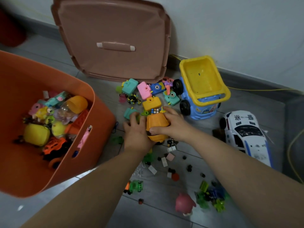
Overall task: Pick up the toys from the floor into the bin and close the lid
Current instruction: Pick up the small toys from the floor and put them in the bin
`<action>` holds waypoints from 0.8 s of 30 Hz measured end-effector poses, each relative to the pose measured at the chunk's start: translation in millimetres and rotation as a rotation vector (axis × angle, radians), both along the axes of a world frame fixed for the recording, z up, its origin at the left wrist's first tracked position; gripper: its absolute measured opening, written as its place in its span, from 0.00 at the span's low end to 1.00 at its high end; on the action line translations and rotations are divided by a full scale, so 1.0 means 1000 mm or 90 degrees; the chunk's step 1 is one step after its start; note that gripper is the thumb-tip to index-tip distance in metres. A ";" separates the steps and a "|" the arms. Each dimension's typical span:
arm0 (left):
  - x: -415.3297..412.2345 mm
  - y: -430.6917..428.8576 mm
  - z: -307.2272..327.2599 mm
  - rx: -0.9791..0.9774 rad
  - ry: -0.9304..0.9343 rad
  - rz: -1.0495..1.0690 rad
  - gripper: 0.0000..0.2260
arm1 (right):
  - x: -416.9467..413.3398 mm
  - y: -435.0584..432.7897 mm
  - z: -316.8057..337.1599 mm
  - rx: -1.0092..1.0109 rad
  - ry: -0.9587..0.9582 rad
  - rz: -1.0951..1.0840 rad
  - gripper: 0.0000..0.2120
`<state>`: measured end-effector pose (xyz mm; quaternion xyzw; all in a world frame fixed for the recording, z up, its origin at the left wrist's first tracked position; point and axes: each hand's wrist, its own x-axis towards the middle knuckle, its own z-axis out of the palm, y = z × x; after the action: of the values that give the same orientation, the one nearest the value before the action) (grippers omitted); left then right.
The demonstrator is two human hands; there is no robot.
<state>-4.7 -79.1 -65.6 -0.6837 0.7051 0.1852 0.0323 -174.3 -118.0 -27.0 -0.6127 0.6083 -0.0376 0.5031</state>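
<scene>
An orange bin [92, 112] stands open at the left, with several toys inside. Its brown lid [113, 22] leans against the wall behind. In the middle of the floor both hands clasp a chunky orange-yellow plastic toy [157, 123]: my left hand [137, 131] wraps its left side and my right hand [172, 124] grips its top and right side. A small puzzle cube [154, 111] and a yellow toy camera [152, 102] lie just beyond the held toy. More toy cameras, pink [144, 90], blue [157, 88] and teal [130, 84], are scattered farther back.
A blue and yellow dump truck [202, 89] stands right of the cameras, a white police car [246, 137] farther right. Small black and white pieces [171, 157], green toys [210, 195], a green car [135, 186] and a pink figure [184, 204] litter the grey floor. A yellow cable [292, 152] runs along the right.
</scene>
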 end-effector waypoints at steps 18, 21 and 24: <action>0.011 0.020 0.048 0.013 0.289 0.187 0.09 | -0.018 0.028 0.037 -0.074 -0.146 -0.234 0.27; 0.009 0.019 0.066 -0.001 0.303 0.173 0.09 | -0.015 0.031 0.052 -0.100 -0.162 -0.225 0.27; 0.008 0.019 0.090 -0.015 0.332 0.185 0.10 | -0.011 0.037 0.074 -0.142 -0.144 -0.203 0.28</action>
<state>3.2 -60.3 24.3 -0.7070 0.5865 0.3495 -0.1846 -185.0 -81.5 46.7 -0.5523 0.6293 -0.2524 0.4851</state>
